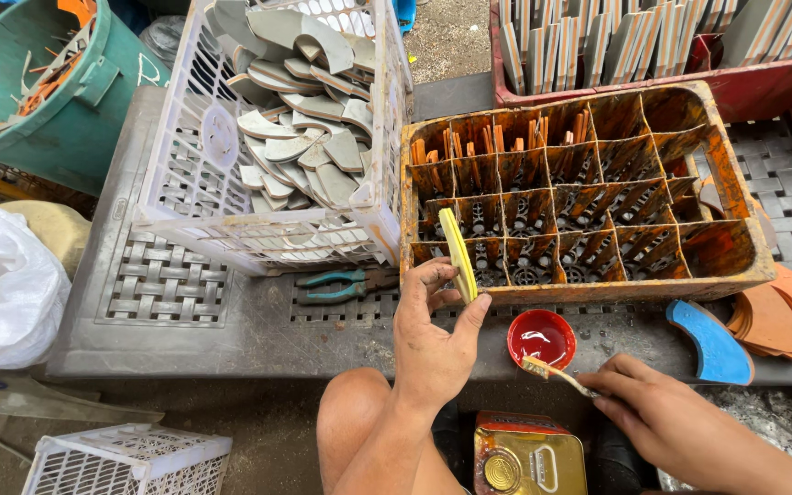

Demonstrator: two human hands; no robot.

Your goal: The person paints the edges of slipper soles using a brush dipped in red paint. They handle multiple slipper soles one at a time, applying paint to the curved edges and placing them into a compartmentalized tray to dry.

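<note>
grey slotted platform point(167, 293), orange divided crate point(735, 266)

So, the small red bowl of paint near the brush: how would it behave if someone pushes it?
The red bowl looks low and wide, so it would probably slide on the grey mat rather than tip. Its paint is liquid and glossy, so a quick push may spill it. It seems small and likely light. The right hand holds the brush at its rim.
</note>
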